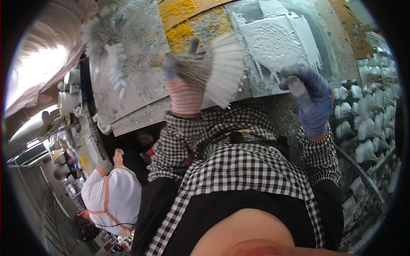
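- While a fanned bundle (227, 64) of thin, white-tipped stems is held over the near side of the worktop (141, 94), its stems are clasped in the striped-gloved left hand (183, 91), with the white ends spread toward the right.
- Near a slab (273, 42) coated in thick, lumpy white, the blue-gloved right hand (311, 94) is seen with its fingers curled inward; whether anything is pinched between them cannot be told.
- Beyond the bundle, yellow rings (181, 30) are strewn over a board, and at far left a white-tipped cluster (115, 70) is laid down.
- Should the grip be loosened, the stems could be let slip and the even fan broken up.
- Because the fan's lower end is held close to the checked apron (252, 160), its tips could be smeared or bent by a lean forward, if their white is wet, which cannot be judged here.
- By a careless sweep of the right hand, the coated slab could be caught and white transferred to the glove.
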A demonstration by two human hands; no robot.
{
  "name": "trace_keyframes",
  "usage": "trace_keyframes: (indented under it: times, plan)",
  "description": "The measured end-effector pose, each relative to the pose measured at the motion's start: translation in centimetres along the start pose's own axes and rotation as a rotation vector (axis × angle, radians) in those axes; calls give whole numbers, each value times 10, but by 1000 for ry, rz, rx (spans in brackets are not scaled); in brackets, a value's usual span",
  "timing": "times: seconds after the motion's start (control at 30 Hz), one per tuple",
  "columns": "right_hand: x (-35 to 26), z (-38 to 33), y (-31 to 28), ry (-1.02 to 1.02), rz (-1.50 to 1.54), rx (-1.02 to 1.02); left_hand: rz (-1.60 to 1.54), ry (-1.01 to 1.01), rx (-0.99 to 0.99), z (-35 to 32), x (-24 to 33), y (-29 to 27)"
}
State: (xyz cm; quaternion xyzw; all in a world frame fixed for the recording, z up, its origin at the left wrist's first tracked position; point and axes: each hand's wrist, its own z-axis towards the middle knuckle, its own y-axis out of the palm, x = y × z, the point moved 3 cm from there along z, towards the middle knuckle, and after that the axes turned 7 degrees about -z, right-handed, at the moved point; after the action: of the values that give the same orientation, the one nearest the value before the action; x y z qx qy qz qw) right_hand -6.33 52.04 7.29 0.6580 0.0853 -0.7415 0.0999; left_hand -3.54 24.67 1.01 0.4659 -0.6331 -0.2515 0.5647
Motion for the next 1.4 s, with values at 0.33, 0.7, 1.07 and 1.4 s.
trace_keyframes:
  times: [0.33, 0.7, 1.07, 1.4]
  plan:
    - [0, 56, 22, -356, -771, -291, 877, 269, -273, 54, 5, 73]
    - [29, 86, 11, -205, -1009, -270, 741, 152, -388, 97, -41, 111]
    - [120, 114, -32, -92, -1234, -344, 1871, 901, -1179, 85, -67, 145]
    - [170, 106, -45, 6, -1042, -441, 2144, 959, -1261, 84, -93, 126]
